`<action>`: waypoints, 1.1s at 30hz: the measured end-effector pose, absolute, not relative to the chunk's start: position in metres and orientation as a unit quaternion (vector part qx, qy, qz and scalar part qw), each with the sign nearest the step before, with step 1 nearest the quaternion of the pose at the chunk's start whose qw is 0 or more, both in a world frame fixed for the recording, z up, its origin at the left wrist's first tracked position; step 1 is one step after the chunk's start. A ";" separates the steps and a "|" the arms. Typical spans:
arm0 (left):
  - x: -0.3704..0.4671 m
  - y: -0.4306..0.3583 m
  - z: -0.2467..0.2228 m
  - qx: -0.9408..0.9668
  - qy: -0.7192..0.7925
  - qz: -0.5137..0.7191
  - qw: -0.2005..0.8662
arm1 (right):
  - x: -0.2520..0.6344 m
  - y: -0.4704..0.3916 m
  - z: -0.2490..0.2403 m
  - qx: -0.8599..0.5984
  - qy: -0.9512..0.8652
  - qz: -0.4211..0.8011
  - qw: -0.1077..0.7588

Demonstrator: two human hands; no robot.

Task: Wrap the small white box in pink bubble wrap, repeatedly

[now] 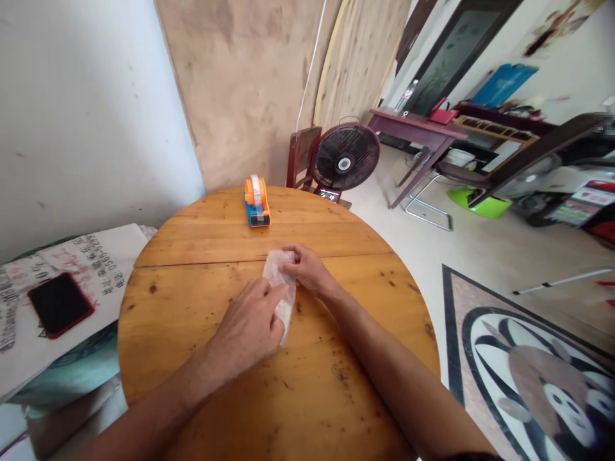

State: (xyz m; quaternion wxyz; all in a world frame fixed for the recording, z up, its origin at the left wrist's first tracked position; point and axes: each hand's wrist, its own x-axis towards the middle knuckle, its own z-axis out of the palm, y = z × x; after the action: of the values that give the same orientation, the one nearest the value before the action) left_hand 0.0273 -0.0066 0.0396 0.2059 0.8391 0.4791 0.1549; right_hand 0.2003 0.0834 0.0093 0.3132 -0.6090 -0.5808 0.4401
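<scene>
A whitish, see-through strip that looks like folded bubble wrap [273, 264] lies lengthwise on the round wooden table [192, 301]. Whether anything is inside it cannot be made out. My left hand [252, 314] rests over its near half, index finger across the top and thumb at the lower edge, gripping it. At the far right end, my right hand [305, 269] pinches the strip between thumb and fingers. Beyond both hands, near the table's back edge, stands an orange and blue tape dispenser [258, 202] with a roll of clear tape.
A black phone with a red edge [60, 304] lies on a printed cardboard sheet [113, 256] at the left. Behind the table stand a dark fan [344, 157] and a wooden chair [302, 153]. A purple table [413, 131] is farther right.
</scene>
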 end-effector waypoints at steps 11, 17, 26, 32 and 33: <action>0.016 -0.011 0.035 0.791 0.541 0.156 0.242 | 0.192 0.076 0.026 -0.502 -0.536 0.518 0.438; 0.017 -0.012 0.023 0.764 0.549 0.215 0.261 | 0.185 0.033 0.049 -0.460 -0.576 0.519 0.432; 0.016 -0.016 0.014 0.694 0.574 0.352 0.257 | 0.188 0.007 0.047 -0.424 -0.616 0.504 0.432; 0.006 -0.005 0.003 0.726 0.429 0.407 0.353 | 0.187 -0.022 0.037 -0.394 -0.767 0.283 0.420; 0.005 -0.004 0.001 0.724 0.416 0.409 0.369 | 0.187 -0.026 0.033 -0.388 -0.778 0.258 0.421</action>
State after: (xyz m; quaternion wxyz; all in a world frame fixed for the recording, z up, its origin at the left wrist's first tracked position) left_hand 0.0051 -0.0041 0.0011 0.3686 0.7238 0.4156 0.4094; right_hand 0.1874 -0.0264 0.0334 0.4214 -0.3880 -0.7780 0.2580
